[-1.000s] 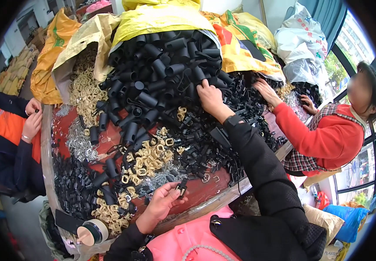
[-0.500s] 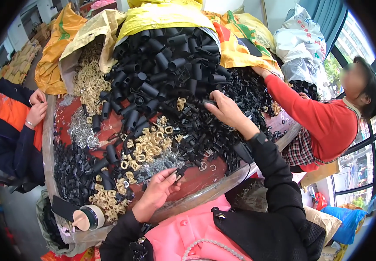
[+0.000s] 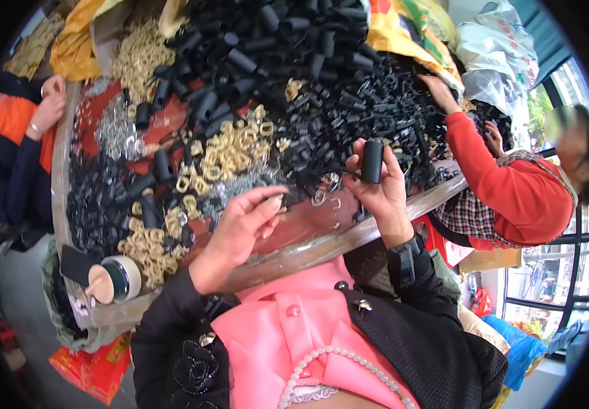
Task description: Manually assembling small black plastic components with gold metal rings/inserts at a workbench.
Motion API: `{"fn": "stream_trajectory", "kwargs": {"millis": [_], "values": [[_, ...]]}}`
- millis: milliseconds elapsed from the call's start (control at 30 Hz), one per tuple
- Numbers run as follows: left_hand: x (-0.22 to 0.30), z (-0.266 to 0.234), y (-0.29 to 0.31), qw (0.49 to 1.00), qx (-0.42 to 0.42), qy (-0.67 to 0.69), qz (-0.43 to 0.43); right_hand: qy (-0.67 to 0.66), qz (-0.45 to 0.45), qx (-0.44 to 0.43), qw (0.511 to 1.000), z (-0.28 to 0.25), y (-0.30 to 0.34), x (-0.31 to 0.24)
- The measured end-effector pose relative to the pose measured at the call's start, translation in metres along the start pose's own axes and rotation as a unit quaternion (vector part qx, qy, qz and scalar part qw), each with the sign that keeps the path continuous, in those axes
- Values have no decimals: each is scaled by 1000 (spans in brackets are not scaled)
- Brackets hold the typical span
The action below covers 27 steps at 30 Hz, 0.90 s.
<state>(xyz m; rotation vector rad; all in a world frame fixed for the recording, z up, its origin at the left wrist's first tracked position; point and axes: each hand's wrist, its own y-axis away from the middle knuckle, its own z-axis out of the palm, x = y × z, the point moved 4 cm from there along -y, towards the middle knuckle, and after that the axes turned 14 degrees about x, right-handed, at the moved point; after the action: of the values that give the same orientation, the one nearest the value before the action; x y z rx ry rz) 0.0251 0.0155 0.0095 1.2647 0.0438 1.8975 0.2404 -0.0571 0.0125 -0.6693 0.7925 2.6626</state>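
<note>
Upright in my right hand [image 3: 391, 194] is a short black plastic tube [image 3: 372, 162], gripped between thumb and fingers above the table's near edge. To its left, my left hand [image 3: 236, 228] pinches a small dark piece with a pale part, mostly hidden by the fingertips. Just beyond my left hand lie thin silvery metal clips [image 3: 243, 183] and cream-coloured rings [image 3: 223, 160]. Small black plastic parts [image 3: 328, 123] are heaped beyond my right hand. More black tubes [image 3: 240, 61] spill across the far side of the table.
A jar [image 3: 125, 278] with a wooden-looking lid and a dark phone [image 3: 78, 264] sit at the table's near left corner. A person in red sleeves [image 3: 492, 177] reaches into the heap at right. Another person's hands [image 3: 49, 109] are at the left edge. Sacks [image 3: 413, 34] stand behind.
My right hand has come back from the heap toward me and now holds a black tube. My left hand stays pinched on its small piece. The view has tilted down.
</note>
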Motion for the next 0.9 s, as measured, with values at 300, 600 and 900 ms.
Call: {"fn": "stream_trajectory", "kwargs": {"millis": [300,600,900], "values": [[2,4,1,998,-15,-57,6,572,-259,-229,744,52,26,28],[0,5,-2,989,-17,-146,26,629,-328,-288,643,64,30,40],[-13,-2,-10,994,-12,-108,-25,611,-373,-205,668,58,37,52]]}}
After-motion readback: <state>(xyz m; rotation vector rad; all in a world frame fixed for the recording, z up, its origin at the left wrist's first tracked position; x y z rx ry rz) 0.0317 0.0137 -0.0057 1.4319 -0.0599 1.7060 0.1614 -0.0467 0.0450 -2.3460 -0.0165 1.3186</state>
